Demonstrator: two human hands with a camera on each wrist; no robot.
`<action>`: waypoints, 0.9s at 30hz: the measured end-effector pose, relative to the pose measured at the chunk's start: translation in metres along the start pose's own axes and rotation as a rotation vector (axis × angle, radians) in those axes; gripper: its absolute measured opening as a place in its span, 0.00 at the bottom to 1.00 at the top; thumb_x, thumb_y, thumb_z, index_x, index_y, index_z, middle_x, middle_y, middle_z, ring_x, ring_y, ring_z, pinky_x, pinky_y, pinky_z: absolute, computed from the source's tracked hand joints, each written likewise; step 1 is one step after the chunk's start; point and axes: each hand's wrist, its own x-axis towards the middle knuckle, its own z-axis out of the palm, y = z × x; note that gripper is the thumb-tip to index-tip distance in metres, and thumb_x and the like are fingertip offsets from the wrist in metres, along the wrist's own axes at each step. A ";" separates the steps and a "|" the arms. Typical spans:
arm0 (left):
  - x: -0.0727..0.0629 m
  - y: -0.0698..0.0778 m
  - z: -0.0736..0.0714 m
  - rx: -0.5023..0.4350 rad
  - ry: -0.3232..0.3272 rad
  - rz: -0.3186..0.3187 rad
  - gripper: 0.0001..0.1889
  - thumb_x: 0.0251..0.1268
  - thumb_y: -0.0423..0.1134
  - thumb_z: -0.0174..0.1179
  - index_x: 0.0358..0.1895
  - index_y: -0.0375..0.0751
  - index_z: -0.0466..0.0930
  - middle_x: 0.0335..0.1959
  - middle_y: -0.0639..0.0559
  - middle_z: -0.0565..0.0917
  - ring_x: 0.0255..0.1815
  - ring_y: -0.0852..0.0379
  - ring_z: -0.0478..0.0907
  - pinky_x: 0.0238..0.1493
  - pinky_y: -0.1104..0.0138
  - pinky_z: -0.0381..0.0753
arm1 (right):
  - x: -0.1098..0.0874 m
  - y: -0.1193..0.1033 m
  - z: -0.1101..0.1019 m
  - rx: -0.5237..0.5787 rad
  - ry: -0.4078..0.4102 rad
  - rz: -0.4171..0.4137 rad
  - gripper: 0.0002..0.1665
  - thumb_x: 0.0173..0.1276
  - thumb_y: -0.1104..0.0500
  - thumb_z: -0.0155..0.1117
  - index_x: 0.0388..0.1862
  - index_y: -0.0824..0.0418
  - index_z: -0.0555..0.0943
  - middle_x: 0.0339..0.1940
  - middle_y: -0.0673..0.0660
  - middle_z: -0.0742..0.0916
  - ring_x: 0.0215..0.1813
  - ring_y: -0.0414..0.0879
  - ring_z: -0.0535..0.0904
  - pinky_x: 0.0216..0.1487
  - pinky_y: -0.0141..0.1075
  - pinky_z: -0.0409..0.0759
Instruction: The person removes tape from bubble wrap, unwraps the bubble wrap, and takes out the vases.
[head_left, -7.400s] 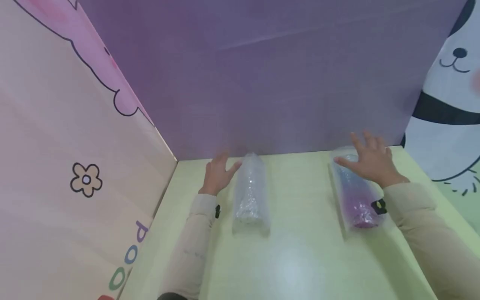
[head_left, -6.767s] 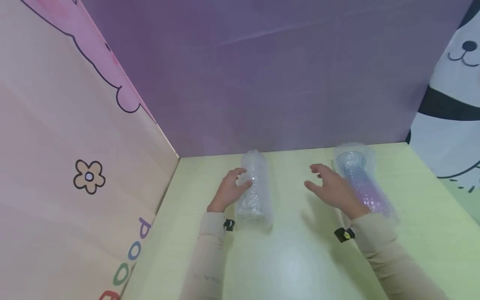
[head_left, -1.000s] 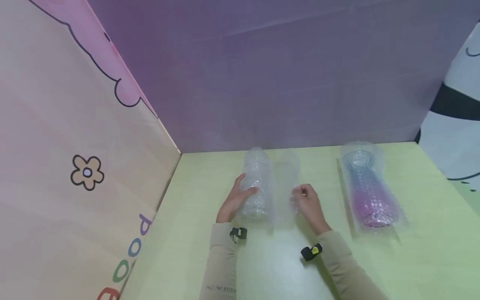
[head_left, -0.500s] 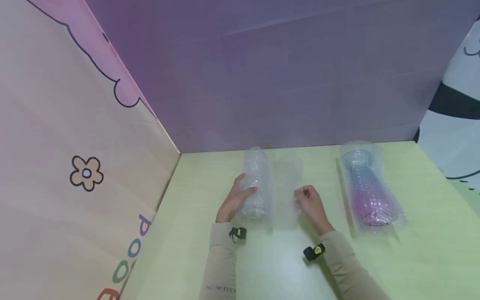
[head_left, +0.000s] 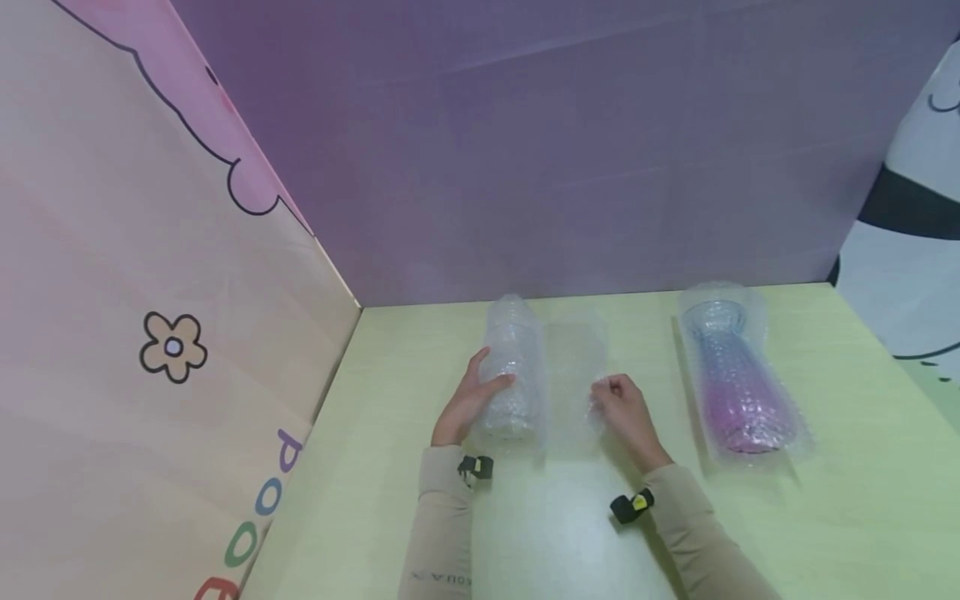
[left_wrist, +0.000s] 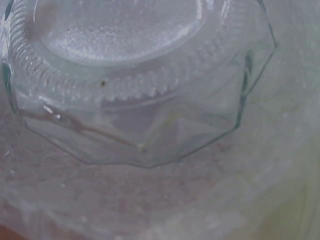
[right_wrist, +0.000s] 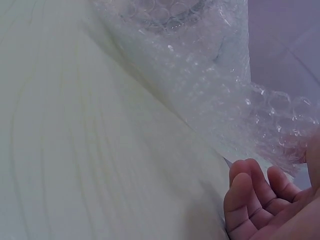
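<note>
A clear glass vase (head_left: 512, 408) in bubble wrap lies on the table, its ridged, faceted base (left_wrist: 150, 90) filling the left wrist view. My left hand (head_left: 463, 408) holds it from the left side, thumb across the top; its fingers beneath are partly hidden. To the vase's right a loose flap of bubble wrap (head_left: 573, 367) is spread out. Its outer edge is pinched by my right hand (head_left: 626, 414), whose curled fingers (right_wrist: 240, 195) show in the right wrist view.
A second vase (head_left: 738, 387), blue fading to pink-purple, lies in bubble wrap on the right of the pale yellow table (head_left: 570, 542). A purple wall panel (head_left: 570, 167) rises behind, and a printed panel (head_left: 97, 417) stands on the left.
From open above the table, my left hand has come onto the clear vase. My right hand has left the purple vase, taken the bubble wrap's edge and drawn it slightly right.
</note>
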 end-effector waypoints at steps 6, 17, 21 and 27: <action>-0.001 0.000 0.000 -0.007 0.000 0.005 0.47 0.63 0.59 0.66 0.82 0.63 0.49 0.86 0.46 0.48 0.86 0.40 0.44 0.82 0.36 0.44 | 0.000 0.003 -0.002 -0.007 -0.017 0.011 0.17 0.79 0.52 0.53 0.50 0.66 0.73 0.36 0.53 0.80 0.38 0.44 0.75 0.36 0.32 0.76; 0.000 -0.003 0.000 -0.011 -0.002 0.004 0.48 0.63 0.60 0.66 0.82 0.64 0.49 0.86 0.46 0.47 0.86 0.40 0.43 0.82 0.35 0.43 | 0.001 0.006 -0.006 -0.024 -0.034 0.011 0.15 0.77 0.54 0.56 0.49 0.65 0.73 0.35 0.53 0.79 0.36 0.44 0.73 0.36 0.33 0.75; 0.001 -0.004 0.000 -0.014 -0.003 0.008 0.48 0.63 0.60 0.66 0.82 0.64 0.49 0.86 0.46 0.47 0.86 0.40 0.43 0.82 0.36 0.44 | 0.001 0.006 -0.007 -0.031 -0.043 0.012 0.15 0.77 0.55 0.56 0.51 0.67 0.73 0.35 0.53 0.80 0.36 0.43 0.74 0.36 0.32 0.76; 0.000 -0.003 0.000 -0.016 0.001 0.006 0.48 0.63 0.60 0.66 0.82 0.64 0.49 0.86 0.46 0.47 0.86 0.40 0.44 0.82 0.35 0.43 | 0.002 0.008 -0.011 -0.060 -0.053 0.009 0.15 0.75 0.58 0.58 0.52 0.68 0.71 0.35 0.53 0.81 0.34 0.41 0.75 0.33 0.32 0.76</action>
